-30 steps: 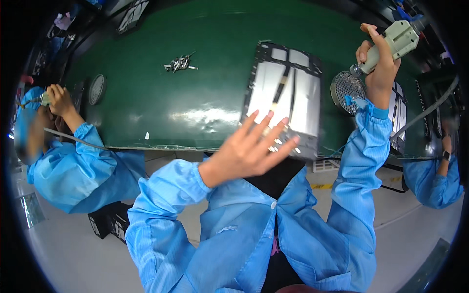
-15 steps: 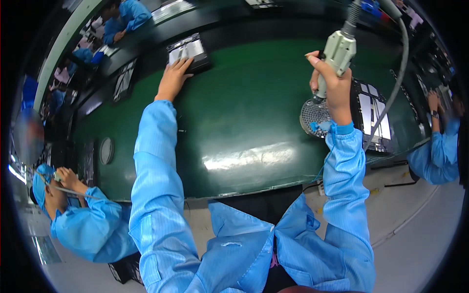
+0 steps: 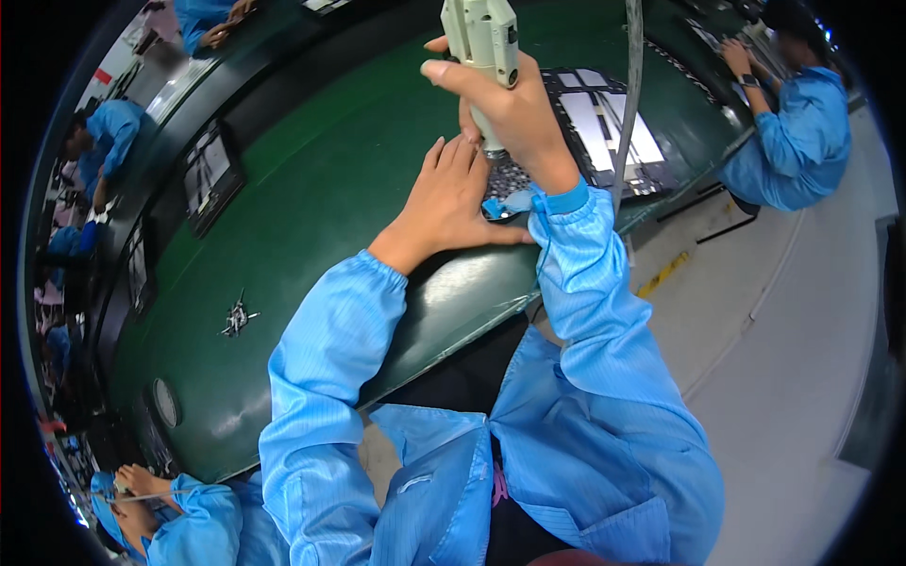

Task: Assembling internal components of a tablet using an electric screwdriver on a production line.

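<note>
My right hand (image 3: 530,118) is wrapped around a pale green electric screwdriver (image 3: 479,42), its tip pointing down at a round screw dish (image 3: 508,177) full of small metallic pieces. My left hand (image 3: 451,193) lies at the left side of this dish, fingers stretched out and thumb spread along the near edge. The palm and fingers cover part of the dish, and whether they grip its rim is hard to see. A crumpled light-blue scrap (image 3: 510,205) lies at the dish's near side, close to my right cuff.
A flat black device with white panels (image 3: 604,123) lies right of my right hand. A grey cable (image 3: 630,94) hangs in front of it. Loose small parts (image 3: 239,314), another round dish (image 3: 166,403) and a similar device (image 3: 209,174) lie leftward. Co-workers (image 3: 793,123) sit at both sides.
My left hand has left the device at the far left and come over to the screw dish beside my right hand. The view has turned; the screwdriver stays in my right hand.
</note>
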A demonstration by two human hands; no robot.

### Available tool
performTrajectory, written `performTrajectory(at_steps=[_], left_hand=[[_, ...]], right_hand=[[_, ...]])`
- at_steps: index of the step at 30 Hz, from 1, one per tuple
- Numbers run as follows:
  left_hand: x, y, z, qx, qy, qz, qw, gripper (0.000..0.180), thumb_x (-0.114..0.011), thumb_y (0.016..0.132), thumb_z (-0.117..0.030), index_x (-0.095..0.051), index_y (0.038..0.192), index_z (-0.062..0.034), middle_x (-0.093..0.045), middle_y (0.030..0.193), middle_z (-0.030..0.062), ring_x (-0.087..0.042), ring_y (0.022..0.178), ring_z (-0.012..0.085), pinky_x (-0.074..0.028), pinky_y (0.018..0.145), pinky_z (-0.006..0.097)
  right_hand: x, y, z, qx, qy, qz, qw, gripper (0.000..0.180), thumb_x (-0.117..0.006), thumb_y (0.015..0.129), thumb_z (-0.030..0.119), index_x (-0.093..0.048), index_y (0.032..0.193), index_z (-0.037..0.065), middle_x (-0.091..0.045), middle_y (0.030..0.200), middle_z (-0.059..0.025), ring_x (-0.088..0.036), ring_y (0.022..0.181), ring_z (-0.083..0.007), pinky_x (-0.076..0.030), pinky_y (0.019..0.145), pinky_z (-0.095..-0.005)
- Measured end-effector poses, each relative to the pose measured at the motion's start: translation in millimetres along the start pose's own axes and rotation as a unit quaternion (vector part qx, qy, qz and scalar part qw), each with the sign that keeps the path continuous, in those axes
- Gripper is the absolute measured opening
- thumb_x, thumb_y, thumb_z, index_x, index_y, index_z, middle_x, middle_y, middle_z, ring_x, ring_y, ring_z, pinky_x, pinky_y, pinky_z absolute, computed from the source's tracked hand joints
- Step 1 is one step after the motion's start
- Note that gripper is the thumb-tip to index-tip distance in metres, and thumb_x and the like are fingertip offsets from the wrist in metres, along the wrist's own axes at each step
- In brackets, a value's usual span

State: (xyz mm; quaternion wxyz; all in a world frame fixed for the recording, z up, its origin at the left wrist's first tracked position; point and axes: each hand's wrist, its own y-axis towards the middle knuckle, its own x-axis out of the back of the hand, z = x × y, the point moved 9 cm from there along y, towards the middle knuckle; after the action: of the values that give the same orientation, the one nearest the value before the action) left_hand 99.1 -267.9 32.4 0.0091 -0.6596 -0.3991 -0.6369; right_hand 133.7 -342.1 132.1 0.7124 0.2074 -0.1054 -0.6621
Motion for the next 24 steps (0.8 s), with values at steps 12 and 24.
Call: performTrajectory(at_steps=[12,24], left_hand=[[13.6,-16.1,46.5,0.117,0.036,0.027,0.992,0.104,-0.084,0.066,-0.052,-0.047,0.147,0.0026,-0.051,0.141,0.0223,-0.049,0.128,0.0394,-0.039,0.11,0.047],[-58.2,148.8,-15.1,-0.065,-0.262,-0.125,0.955,0.047,-0.077,0.077,-0.024,-0.074,0.121,-0.009,-0.069,0.101,0.0127,-0.064,0.088,0.0303,-0.053,0.081,0.041]], right_hand=[[52.0,-33.4,23.9,-0.049,-0.085,-0.026,0.995,0.021,-0.073,0.088,0.017,-0.073,0.098,-0.001,-0.066,0.068,-0.0035,-0.058,0.05,-0.0085,-0.044,0.046,-0.0264],[72.6,-85.1,76.3,0.08,-0.25,-0.088,0.961,0.027,-0.076,0.082,0.01,-0.068,0.104,-0.003,-0.066,0.091,-0.0115,-0.066,0.083,-0.0176,-0.052,0.077,-0.0326]])
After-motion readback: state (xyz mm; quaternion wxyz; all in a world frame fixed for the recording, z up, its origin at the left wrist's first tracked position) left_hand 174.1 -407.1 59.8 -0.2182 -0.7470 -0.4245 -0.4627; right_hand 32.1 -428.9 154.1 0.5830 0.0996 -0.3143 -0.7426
